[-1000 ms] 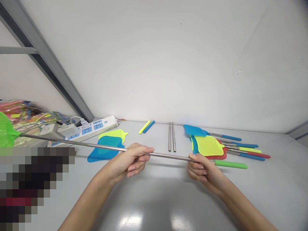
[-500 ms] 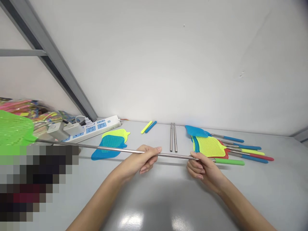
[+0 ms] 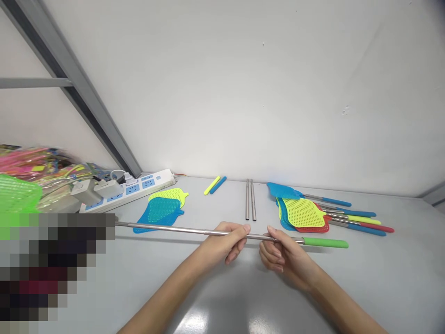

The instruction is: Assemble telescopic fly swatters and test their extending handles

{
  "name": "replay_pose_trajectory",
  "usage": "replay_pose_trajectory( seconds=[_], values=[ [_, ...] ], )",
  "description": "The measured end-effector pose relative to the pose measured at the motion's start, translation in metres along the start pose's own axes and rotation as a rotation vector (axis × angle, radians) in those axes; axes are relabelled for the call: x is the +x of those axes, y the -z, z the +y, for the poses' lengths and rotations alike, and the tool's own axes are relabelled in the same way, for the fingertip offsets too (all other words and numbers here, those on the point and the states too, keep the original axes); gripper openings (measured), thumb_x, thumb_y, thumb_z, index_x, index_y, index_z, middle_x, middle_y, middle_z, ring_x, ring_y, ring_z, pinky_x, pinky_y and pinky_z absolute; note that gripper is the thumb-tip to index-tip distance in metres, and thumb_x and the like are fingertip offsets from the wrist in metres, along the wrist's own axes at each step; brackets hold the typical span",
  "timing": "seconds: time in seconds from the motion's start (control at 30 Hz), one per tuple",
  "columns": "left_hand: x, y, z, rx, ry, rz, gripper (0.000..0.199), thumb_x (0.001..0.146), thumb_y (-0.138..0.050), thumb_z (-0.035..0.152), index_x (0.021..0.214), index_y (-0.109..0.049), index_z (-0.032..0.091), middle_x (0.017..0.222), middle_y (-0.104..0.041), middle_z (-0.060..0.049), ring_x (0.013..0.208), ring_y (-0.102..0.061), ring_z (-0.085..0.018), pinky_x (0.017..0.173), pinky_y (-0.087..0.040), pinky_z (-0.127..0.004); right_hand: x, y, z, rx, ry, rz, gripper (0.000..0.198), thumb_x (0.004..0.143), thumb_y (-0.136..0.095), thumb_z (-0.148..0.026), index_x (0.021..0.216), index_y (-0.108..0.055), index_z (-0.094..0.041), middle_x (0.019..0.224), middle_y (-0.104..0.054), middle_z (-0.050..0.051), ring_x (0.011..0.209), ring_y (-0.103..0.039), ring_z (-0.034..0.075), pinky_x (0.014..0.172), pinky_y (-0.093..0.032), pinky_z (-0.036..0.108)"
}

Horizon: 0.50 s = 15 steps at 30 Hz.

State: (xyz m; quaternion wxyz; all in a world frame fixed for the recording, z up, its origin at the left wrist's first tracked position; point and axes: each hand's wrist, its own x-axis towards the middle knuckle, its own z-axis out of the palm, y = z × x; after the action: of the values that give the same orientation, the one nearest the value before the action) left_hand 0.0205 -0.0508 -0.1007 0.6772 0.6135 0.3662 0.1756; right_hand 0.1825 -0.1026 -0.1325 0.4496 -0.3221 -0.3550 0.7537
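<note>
A long fly swatter (image 3: pixel 167 228) stretches across the front, with a green mesh head (image 3: pixel 19 195) at far left, a thin metal rod and a green grip (image 3: pixel 325 242) at right. My left hand (image 3: pixel 229 241) is closed round the rod near its middle. Close to the grip, my right hand (image 3: pixel 285 253) pinches the rod too. Behind my hands lie two metal rods (image 3: pixel 247 199), side by side. Further right is a pile of assembled swatters (image 3: pixel 302 211) with blue, yellow and red heads and coloured grips. Blurring blocks hide part of the green head.
Loose blue (image 3: pixel 158 215) and yellow (image 3: pixel 177 192) swatter heads lie left of centre. A yellow grip (image 3: pixel 212 185) and a blue grip (image 3: pixel 218 184) rest near the wall. At left are a white power strip (image 3: pixel 156 183) with plugged-in adapters, bagged colourful items (image 3: pixel 38 160) and a grey metal post (image 3: pixel 83 102).
My left hand has slid along the rod towards my right hand. The right hand and green grip have shifted slightly left and down. Both hands keep hold of the rod.
</note>
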Motion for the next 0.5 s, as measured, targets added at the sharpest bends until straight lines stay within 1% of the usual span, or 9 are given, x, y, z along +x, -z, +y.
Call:
replay_pose_trajectory(
  seconds=[0.1,0.27,0.5],
  values=[
    [0.001,-0.003,-0.002,-0.002,0.004,0.022,0.043,0.079,-0.035,0.042,0.044,-0.037,0.018,0.03,-0.03,0.006,0.034,-0.027,-0.007,0.042,-0.023,-0.021,0.0,-0.003,0.002,0.036,0.006,-0.012,0.047,0.084,-0.029,-0.045,0.046,-0.034,-0.017,0.041,-0.026,-0.006,0.038,-0.022,0.007,0.045,-0.016,0.025],
    [0.001,-0.007,-0.002,0.004,0.025,0.058,0.045,0.077,-0.036,0.045,0.043,-0.039,0.018,0.029,-0.03,0.006,0.033,-0.027,-0.007,0.042,-0.022,-0.022,-0.001,-0.009,0.006,0.097,-0.019,-0.028,0.045,0.085,-0.029,-0.04,0.048,-0.036,-0.017,0.042,-0.027,-0.006,0.038,-0.023,0.007,0.043,-0.015,0.024],
    [0.003,-0.017,-0.009,0.001,-0.001,0.009,0.048,0.079,-0.036,0.043,0.038,-0.04,0.017,0.029,-0.029,0.006,0.032,-0.028,-0.007,0.044,-0.025,-0.023,-0.001,-0.014,0.016,0.127,-0.063,-0.01,0.045,0.084,-0.029,-0.042,0.048,-0.037,-0.017,0.042,-0.029,-0.005,0.039,-0.023,0.007,0.04,-0.015,0.022]
  ],
)
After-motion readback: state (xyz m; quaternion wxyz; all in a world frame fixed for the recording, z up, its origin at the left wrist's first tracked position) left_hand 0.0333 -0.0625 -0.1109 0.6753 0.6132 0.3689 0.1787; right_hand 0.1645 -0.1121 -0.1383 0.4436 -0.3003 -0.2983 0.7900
